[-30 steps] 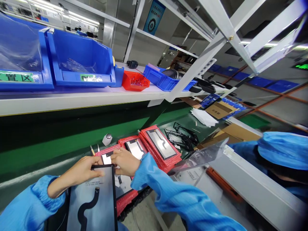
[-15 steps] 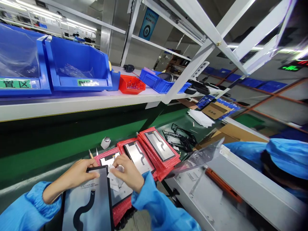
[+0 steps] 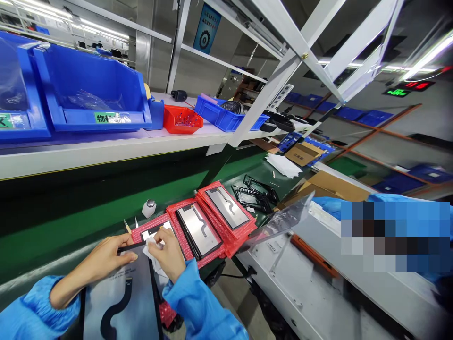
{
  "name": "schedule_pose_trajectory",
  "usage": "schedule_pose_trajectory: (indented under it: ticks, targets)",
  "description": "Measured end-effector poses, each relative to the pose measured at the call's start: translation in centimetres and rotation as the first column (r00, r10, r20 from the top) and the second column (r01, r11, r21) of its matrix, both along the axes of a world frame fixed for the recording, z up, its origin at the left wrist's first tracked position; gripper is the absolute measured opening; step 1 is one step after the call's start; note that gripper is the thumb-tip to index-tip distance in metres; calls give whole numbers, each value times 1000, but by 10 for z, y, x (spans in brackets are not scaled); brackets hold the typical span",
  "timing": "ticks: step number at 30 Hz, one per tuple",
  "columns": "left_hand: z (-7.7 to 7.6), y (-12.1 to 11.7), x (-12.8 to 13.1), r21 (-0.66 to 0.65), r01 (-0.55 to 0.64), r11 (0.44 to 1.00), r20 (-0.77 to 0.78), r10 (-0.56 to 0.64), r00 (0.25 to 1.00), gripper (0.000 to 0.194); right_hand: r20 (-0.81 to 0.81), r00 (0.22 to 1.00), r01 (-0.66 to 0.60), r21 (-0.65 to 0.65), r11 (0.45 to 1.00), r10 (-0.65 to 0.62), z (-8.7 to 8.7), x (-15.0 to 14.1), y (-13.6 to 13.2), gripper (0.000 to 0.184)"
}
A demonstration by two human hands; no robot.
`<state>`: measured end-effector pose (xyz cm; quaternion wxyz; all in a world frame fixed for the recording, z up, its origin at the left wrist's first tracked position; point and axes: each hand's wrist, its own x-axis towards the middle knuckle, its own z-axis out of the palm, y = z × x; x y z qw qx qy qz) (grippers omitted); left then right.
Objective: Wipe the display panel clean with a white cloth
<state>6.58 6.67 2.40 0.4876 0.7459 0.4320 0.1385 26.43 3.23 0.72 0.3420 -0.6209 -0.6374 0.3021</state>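
My left hand [image 3: 102,259] is closed on the top edge of a dark-framed LCD screen panel [image 3: 141,302], with the thumb lying over its silvery back. A curved black flex cable [image 3: 120,304] runs down that back. Pinched in my right hand [image 3: 170,252] is a crumpled white wipe [image 3: 152,249], held against the panel's upper right corner. Behind it, another panel [image 3: 159,229] lies on red bubble wrap, mostly covered by my hands. Further right, two more panels, a nearer one [image 3: 193,219] and a farther one [image 3: 226,208], rest on red bubble wrap [image 3: 244,231].
A white-capped bottle [image 3: 149,208] and pointed tools [image 3: 128,226] stand beyond my left hand. Black frames [image 3: 255,196] lie past the panels. Blue bins [image 3: 95,85] and a red tray [image 3: 182,120] line the shelf. At right, a co-worker [image 3: 406,226] sits behind a white machine [image 3: 318,293].
The view has swung slightly right. My right hand has brought the wipe from beside the held panel onto its upper right corner. My left hand keeps its hold.
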Motion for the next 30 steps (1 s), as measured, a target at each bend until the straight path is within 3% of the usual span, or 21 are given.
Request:
schedule_pose_trajectory:
  ticks: [6, 13, 19, 25, 30]
  targets:
    - [1, -2, -8, -15, -30, 999, -13, 30, 999, 23, -91, 995, -37, -45, 998, 33, -9, 1, -27, 27]
    - [2, -4, -4, -9, -17, 1000, -19, 16, 1000, 20, -144, 988, 52, -7, 999, -52, -9, -7, -3, 24]
    - [-1, -5, -10, -71, -22, 997, 28, 24, 999, 22, -157, 987, 14, -51, 999, -22, -18, -5, -35, 26]
    - [-2, -5, -5, -48, -15, 999, -3, 15, 1000, 25, -144, 988, 56, -25, 998, -59, -4, -9, -4, 22]
    - [-10, -4, -15, -39, -3, 999, -15, 2, 1000, 30, -147, 989, 6, -61, 998, -15, -18, -8, -43, 25]
